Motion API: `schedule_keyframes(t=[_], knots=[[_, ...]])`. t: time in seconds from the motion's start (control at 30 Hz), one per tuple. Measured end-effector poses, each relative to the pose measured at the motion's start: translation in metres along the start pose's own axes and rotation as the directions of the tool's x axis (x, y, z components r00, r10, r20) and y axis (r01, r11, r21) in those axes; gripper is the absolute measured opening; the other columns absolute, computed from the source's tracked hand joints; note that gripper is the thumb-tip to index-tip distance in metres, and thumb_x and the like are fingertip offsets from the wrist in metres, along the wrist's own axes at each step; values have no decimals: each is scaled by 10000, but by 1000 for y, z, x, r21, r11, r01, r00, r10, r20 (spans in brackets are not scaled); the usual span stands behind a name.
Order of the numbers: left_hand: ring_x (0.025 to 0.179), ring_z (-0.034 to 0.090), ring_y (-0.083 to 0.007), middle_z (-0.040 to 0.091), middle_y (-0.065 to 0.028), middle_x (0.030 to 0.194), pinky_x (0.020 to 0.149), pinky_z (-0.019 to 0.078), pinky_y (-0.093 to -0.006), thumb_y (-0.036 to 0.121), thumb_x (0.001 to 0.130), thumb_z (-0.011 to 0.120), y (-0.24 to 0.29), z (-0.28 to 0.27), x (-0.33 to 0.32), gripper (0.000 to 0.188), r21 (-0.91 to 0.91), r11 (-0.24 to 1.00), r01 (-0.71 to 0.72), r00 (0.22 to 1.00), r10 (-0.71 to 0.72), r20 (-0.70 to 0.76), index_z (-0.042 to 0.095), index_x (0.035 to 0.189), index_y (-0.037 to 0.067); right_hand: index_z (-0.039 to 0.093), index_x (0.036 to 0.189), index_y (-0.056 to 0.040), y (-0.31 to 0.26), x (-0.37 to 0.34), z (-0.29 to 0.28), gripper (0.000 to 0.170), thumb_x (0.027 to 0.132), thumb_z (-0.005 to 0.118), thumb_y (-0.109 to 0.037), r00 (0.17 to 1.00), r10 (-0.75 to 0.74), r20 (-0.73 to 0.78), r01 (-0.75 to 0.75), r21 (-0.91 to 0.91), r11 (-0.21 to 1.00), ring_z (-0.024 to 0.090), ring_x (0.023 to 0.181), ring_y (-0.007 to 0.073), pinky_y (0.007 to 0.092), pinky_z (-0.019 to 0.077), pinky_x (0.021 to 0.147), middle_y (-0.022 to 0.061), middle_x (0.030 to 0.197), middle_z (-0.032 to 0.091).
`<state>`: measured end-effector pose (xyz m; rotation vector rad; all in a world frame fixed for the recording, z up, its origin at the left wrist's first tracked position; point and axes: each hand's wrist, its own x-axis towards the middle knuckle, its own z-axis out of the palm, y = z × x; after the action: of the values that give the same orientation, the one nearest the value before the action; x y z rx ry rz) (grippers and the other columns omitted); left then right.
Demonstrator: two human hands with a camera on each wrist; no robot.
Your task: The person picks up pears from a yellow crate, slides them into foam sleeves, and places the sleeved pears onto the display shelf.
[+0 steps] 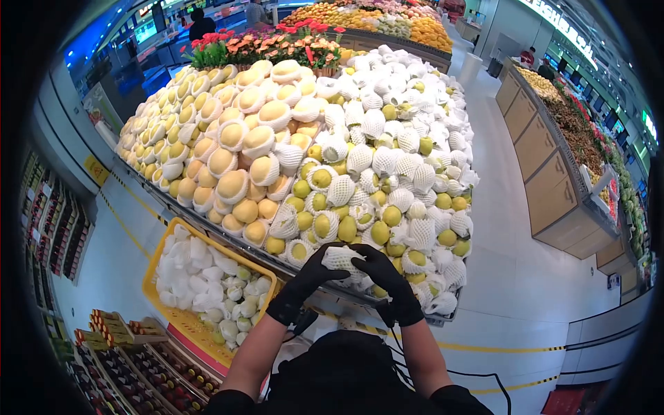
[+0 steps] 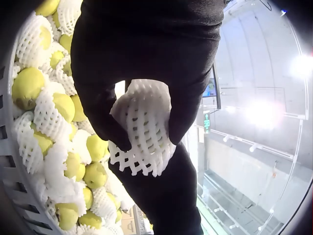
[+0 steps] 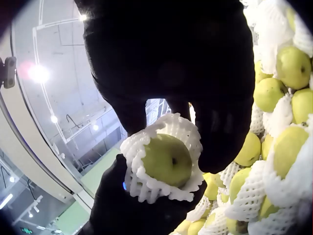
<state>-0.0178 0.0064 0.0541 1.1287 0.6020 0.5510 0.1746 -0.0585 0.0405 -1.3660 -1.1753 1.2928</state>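
Note:
Both hands wear black gloves and hold one green-yellow fruit [image 3: 167, 160] in a white foam net [image 1: 341, 259] above the front edge of the fruit display. The left hand [image 1: 312, 277] grips the net from the left, and in the left wrist view the left hand [image 2: 146, 54] has fingers and thumb curled round the netted fruit [image 2: 146, 122]. From the right, the right hand [image 1: 384, 275] grips it too. In the right wrist view, the right hand [image 3: 171, 63] curls over the net, whose open end shows the fruit's end.
Netted green-yellow fruit [image 1: 360, 159] fills the display's right half, larger yellow-orange fruit [image 1: 221, 162] the left. A yellow crate [image 1: 153, 266] of nets and fruit stands at lower left. Flowers [image 1: 297, 48] stand behind, a wooden counter [image 1: 550, 166] at right, boxed goods [image 1: 138, 366] at lower left.

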Motion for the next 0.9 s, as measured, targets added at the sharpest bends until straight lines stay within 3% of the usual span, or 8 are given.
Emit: schedule_keyframes(t=[0.13, 0.17, 0.3, 0.4, 0.57, 0.67, 0.77, 0.9], knots=[[995, 595, -170, 576, -100, 1161, 805, 517, -301, 71, 758, 747, 1, 5, 13, 705, 12, 1000, 16, 999, -16, -49, 364, 1349, 39, 490, 1303, -37, 3, 1, -19, 512, 895, 614, -320, 999, 35, 29, -39, 140, 989, 560, 969, 143, 286, 462, 849, 65, 1180, 579], [984, 598, -171, 570, -108, 1170, 794, 519, -299, 73, 766, 741, 2, 7, 17, 703, 2, 1000, 30, 997, -30, -67, 357, 1354, 35, 463, 1322, -38, 7, 1, -22, 533, 902, 603, -335, 989, 143, 36, -147, 201, 968, 558, 961, 139, 289, 475, 818, 66, 1169, 579], [934, 613, -176, 576, -130, 1156, 766, 520, -291, 75, 792, 718, -1, 14, 33, 689, 58, 995, 80, 991, -74, -109, 341, 1365, 16, 442, 1332, -25, -12, -10, -24, 553, 898, 601, -329, 995, 54, 80, -62, 101, 993, 569, 957, 133, 282, 488, 776, 59, 1164, 584], [892, 617, -172, 605, -126, 1094, 767, 517, -290, 77, 788, 723, -7, 23, 42, 705, -27, 1000, -1, 996, -2, -90, 326, 1366, 5, 447, 1320, -6, -1, -11, -34, 564, 887, 617, -326, 995, 102, -22, -92, 290, 953, 573, 983, 142, 290, 489, 795, 67, 1161, 588], [911, 584, -141, 615, -88, 1022, 787, 505, -287, 75, 757, 751, -24, 34, 57, 475, 201, 976, -81, 982, 113, -152, 535, 1174, -3, 456, 1299, 23, 13, -16, -53, 553, 876, 628, -290, 994, 51, -96, -34, 174, 984, 556, 1034, 153, 298, 449, 907, 77, 1181, 579], [921, 580, -142, 614, -73, 1016, 800, 503, -289, 64, 758, 745, -32, 44, 59, 412, 230, 967, -109, 978, 145, -148, 569, 1126, 0, 447, 1303, 27, 16, -21, -55, 532, 891, 614, -265, 995, 32, -95, 2, 341, 940, 553, 1037, 150, 301, 450, 904, 75, 1154, 587], [928, 592, -154, 614, -72, 1023, 819, 507, -298, 47, 788, 707, -25, 46, 55, 382, 177, 974, -142, 984, 158, -77, 561, 1137, -3, 444, 1295, 11, 18, -19, -58, 470, 914, 581, -227, 999, 21, -38, 9, 649, 761, 602, 974, 186, 300, 492, 851, 85, 1105, 601], [940, 606, -172, 610, -86, 1039, 840, 516, -313, 33, 827, 651, -20, 42, 45, 329, -8, 997, -75, 994, 74, -80, 557, 1141, -6, 493, 1220, -26, 18, -20, -66, 411, 889, 612, -239, 994, 80, -79, 3, 732, 681, 628, 892, 190, 330, 542, 742, 73, 1048, 610]])
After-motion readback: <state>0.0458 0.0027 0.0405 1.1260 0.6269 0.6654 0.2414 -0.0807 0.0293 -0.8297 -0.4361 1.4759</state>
